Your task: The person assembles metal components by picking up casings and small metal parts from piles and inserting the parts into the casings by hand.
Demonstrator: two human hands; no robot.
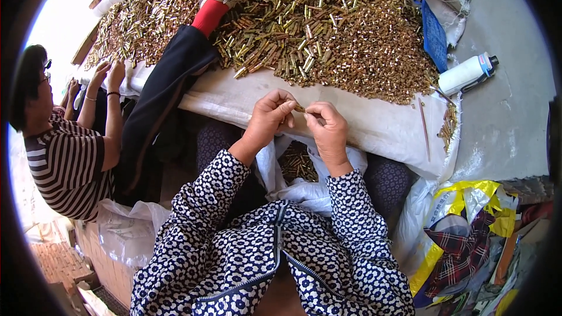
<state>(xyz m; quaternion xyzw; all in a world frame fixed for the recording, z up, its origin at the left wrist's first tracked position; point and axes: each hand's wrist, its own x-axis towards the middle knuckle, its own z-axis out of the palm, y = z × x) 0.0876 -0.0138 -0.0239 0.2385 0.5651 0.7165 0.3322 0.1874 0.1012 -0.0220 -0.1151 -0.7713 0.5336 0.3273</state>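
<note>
Above the front edge of the cloth-covered table (222,96), my left hand (269,118) pinches a small brass-coloured metal tube (300,109) between thumb and fingertips. My right hand (328,131) meets it there, its thumb and forefinger closed on the tube's other end. Fingers cover most of the piece, so its full shape is hidden. Beyond my hands spreads a pile of similar metal tubes (281,29), with a heap of shorter, nut-like pieces (374,52) at its right. Below my hands, between my knees, a white woven sack (269,167) gapes around several metal pieces (297,161).
At left sits a person in a striped top (70,158), hands raised by the pile. A dark-trousered leg (170,76) with a red sock stretches over the table. A white bottle (465,75) lies right, near a blue cloth-like item (433,35). Bags with plaid cloth (459,251) sit lower right.
</note>
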